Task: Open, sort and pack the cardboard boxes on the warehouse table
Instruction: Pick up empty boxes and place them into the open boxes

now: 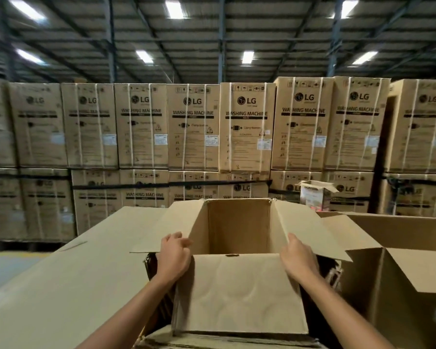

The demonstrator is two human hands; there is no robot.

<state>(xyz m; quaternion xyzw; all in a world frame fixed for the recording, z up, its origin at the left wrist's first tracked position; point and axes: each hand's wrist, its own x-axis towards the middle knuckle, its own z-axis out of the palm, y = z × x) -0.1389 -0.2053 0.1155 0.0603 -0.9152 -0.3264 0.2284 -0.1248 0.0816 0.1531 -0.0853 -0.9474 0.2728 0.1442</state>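
Note:
An open brown cardboard box point(239, 293) stands in front of me, its four top flaps spread outward and its inside empty as far as I can see. My left hand point(173, 255) grips the near left corner where the left flap meets the front wall. My right hand point(298, 258) grips the near right corner by the right flap. The front flap hangs down toward me between my forearms.
A large flat cardboard sheet point(68, 285) lies to the left. Another open box point(400, 268) stands at the right. A small printed carton point(314, 195) sits behind it. Stacked washing machine cartons point(194, 127) form a wall at the back.

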